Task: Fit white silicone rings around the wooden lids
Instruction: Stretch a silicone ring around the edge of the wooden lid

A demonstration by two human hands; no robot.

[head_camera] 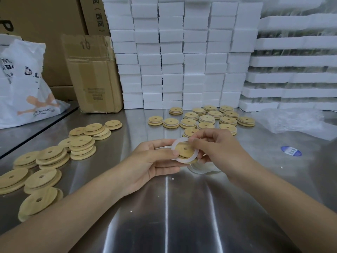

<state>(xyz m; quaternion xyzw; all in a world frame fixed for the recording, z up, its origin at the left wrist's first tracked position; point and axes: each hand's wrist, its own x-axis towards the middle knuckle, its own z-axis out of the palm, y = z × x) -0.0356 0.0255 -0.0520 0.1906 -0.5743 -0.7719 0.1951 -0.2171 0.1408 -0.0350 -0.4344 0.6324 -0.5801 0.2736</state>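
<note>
steel table (164, 207) before stacked foam blocks (182, 52); about sixteen ringed lids (207, 119) beyond, bare lids (51, 154) heaped left; left hand (153, 161) grips one wooden lid (185, 149), right hand (218, 148) pinches one white ring (176, 143)

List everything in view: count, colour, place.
Round wooden lid: one, tan, held between both hands.
White silicone ring: one, translucent white, partly around that lid.
Bare wooden lids: many, tan, heaped left.
Ringed wooden lids: about twenty, tan, back centre.
Spare rings: small pile, white, under the hands.
Foam blocks: many, white, stacked behind.
Cardboard boxes: several, brown, back left.
Plastic bag: one, white, far left.
Clear plastic sheet: one, right.
Blue sticker: one, right.
Steel table: one, silver.
Left hand: pinches lid.
Right hand: pinches ring.
</note>
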